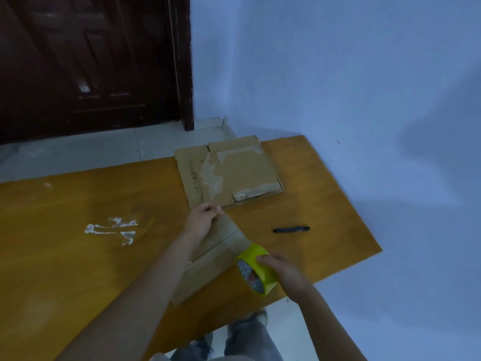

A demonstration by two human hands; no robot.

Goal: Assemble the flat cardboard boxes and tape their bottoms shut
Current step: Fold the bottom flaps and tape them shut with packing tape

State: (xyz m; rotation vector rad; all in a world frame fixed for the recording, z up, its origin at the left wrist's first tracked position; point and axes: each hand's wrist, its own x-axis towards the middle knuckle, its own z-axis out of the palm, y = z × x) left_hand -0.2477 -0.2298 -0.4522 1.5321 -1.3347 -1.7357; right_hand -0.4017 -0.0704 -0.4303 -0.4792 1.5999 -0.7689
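Right hand (282,272) grips yellow tape roll (256,269); left hand (201,218) fingers pinch tape end, box (208,259) partly hidden under arm.

Flat boxes (229,173), assembled box (208,261), seemingly taped; yellow tape (257,269).

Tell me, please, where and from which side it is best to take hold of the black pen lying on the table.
Grip the black pen at its middle, coming from above, fingers on its two long sides. It lies flat and alone on the table, its long axis left to right, with bare wood around it.
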